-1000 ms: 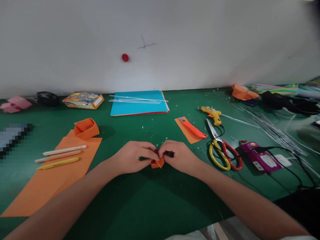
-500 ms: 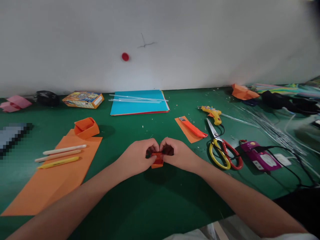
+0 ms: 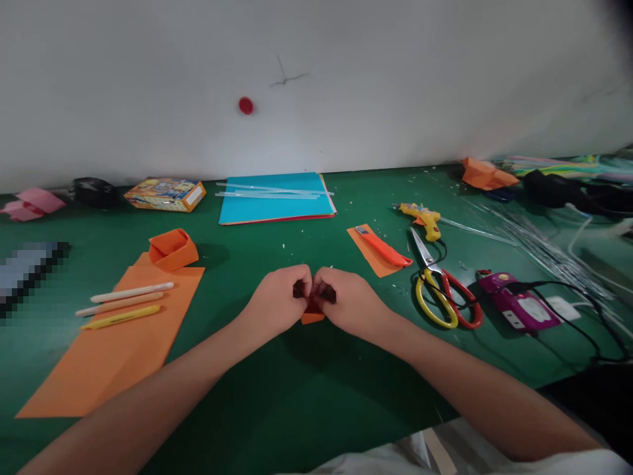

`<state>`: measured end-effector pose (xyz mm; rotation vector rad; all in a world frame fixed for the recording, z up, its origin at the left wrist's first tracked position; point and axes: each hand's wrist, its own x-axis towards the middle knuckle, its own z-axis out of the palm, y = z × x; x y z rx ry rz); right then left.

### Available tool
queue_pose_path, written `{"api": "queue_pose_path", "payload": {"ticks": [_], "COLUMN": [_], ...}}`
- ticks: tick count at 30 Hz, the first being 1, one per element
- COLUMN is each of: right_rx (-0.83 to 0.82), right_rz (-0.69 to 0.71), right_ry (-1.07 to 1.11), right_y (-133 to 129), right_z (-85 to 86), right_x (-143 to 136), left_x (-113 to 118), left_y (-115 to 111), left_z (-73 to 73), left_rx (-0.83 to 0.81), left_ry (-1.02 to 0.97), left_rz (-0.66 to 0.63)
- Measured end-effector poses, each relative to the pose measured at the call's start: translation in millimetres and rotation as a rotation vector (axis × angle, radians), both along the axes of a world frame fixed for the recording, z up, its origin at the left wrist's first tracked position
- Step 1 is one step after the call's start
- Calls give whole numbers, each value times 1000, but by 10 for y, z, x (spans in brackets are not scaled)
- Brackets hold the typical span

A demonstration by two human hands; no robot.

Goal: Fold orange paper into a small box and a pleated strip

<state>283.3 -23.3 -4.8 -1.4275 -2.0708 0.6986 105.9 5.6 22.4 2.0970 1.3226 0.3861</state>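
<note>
I take the blue paper (image 3: pixel 277 210) as my landmark. The small orange piece (image 3: pixel 312 318) is nearer to me than it, slightly to the right, low at the worktop (image 3: pixel 316 396). My left hand (image 3: pixel 277 300) and my right hand (image 3: pixel 356 305) are both curled nearly closed, and their fingertips meet at this piece and pinch it from the two sides. How firmly each one presses, I cannot tell, because the fingers cover most of the folds.

From here, I judge, the paper could crease in a wrong line if one hand pushes more than the other. It could also tear at a corner if I pull outward while pinching. As my own fingers hide the edges, a crooked fold could escape my eye.

To the right of the blue paper, and nearer to me, lie the cutter (image 3: pixel 386 249) and, farther right, the scissors (image 3: pixel 422 249). The black cord (image 3: pixel 554 284) runs by the scissors' handles, so a careless elbow could drag them together.
</note>
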Motion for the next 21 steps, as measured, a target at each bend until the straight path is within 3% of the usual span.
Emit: {"api": "queue_pose_path", "payload": {"ticks": [3,8,16,21], "right_rx": [129,396,333,392], "right_rz": [84,321,342,343], "right_ry": [6,-44,-213,-377], "right_y": [-11,-41,-123,-137], "right_z": [-38,-38,107,44], "right_x": [-9,-47,-23,-54], "left_x": [-33,-59,-74,-86], "left_y": [22,-20,21,9], "left_z": [75,149,86,97], "left_rx": [-27,15,70,64], "left_ry": [64,352,462,455], "left_rz": [-37,-145,-93,-68]}}
